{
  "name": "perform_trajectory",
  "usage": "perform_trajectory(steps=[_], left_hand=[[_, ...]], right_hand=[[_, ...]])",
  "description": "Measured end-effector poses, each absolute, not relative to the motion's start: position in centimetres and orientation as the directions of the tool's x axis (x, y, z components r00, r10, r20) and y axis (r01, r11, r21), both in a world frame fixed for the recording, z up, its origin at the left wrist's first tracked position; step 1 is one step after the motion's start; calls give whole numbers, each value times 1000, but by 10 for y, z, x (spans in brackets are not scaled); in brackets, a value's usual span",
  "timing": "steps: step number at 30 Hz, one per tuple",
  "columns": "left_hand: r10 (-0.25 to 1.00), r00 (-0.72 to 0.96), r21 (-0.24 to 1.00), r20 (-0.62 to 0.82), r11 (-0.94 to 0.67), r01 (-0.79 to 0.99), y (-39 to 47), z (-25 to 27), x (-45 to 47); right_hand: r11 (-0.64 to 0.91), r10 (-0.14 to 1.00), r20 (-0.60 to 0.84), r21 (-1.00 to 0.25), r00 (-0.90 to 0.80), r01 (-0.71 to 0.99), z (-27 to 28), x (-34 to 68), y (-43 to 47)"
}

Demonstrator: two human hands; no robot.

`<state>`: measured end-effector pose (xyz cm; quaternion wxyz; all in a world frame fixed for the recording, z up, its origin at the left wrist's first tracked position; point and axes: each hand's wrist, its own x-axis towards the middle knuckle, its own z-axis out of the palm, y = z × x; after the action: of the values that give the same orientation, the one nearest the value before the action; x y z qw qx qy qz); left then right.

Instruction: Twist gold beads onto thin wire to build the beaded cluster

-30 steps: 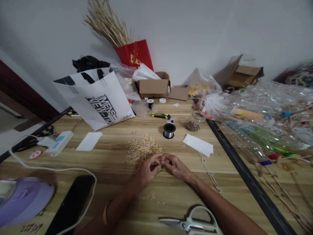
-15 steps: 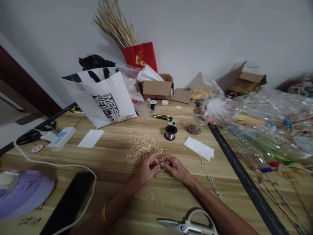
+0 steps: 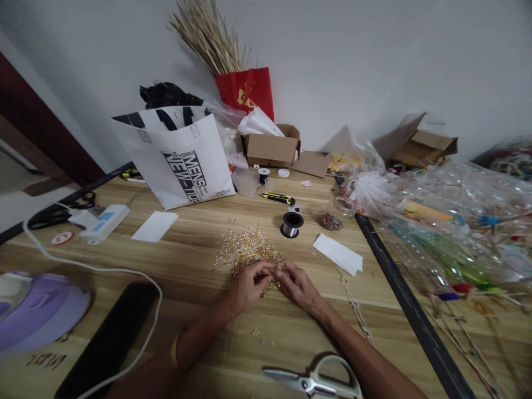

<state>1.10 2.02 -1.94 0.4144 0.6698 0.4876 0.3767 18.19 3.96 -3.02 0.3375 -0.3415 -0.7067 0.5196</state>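
Note:
A loose pile of small gold and silver beads or findings (image 3: 245,246) lies on the wooden table. Just in front of it, my left hand (image 3: 251,284) and my right hand (image 3: 296,284) meet, fingertips pinched together. What they pinch is too small to name; a few gold bits show beneath the fingers. Behind my right hand stands a spool of fine wire (image 3: 291,224). Nearer to me are scissors (image 3: 313,382) with pale handles and two tiny clusters of silver pieces (image 3: 267,343). A knotted cord (image 3: 356,307) lies right of my right forearm.
A glass jar of beads (image 3: 338,213), a yellow-black utility knife (image 3: 277,198) and white paper (image 3: 338,254) lie farther back. A white bag (image 3: 183,160) stands at left, near a power strip (image 3: 106,223) with its cable. Plastic bottles (image 3: 453,244) crowd the right.
The view has shifted slightly. My hands stay together in front of the pile, with the right fingers moved a little and more gold bits showing beneath them.

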Motion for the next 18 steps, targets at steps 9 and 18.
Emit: perform_trajectory(steps=[9,18], left_hand=[[962,251,915,106,-193,355,20,-11,12],[953,293,955,76,-154,254,22,-19,12]], right_hand=[[295,845,177,-941,-505,164,-30,179,34],[338,843,197,-918,-501,209,-28,178,34]])
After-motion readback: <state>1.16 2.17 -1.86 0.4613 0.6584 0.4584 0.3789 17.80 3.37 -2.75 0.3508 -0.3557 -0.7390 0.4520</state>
